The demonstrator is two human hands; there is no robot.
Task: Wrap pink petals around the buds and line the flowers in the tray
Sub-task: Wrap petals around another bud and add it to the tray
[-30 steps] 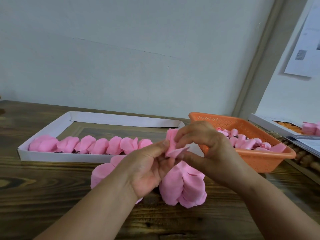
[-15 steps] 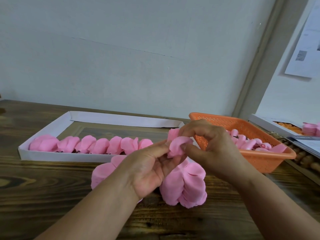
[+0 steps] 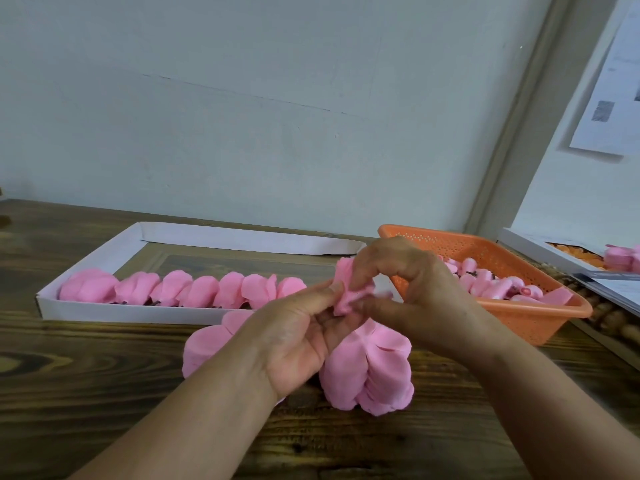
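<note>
A soft pink petal [image 3: 348,289] is being wrapped around a bud, and this is judged to be the step in hand. The bud itself cannot be seen, because it is hidden inside the petal and the fingers. The petal is held up just above the dark wooden table [image 3: 86,393], between the two hands. It is pinched by the thumb and curled fingers of the left hand [image 3: 298,341] from below and from the left. It is also pinched from above by the bent fingertips of the right hand [image 3: 412,289], and the thumb is pressed in under it.

A loose pile of pink petals [image 3: 370,372] is lying on the table right under the hands. A row of finished pink flowers [image 3: 180,289] is lined up along the near wall of the flat white cardboard tray [image 3: 121,311]. Room is left at the right end of the row. More small pink buds [image 3: 491,287] are kept in the orange plastic basket [image 3: 533,317] on the right.

Next, the petal should probably be rolled snug and pressed closed. Gentle fingers are called for, since the petal looks thin and easy to crush. Then the flower can be laid beside the last one in the tray.
</note>
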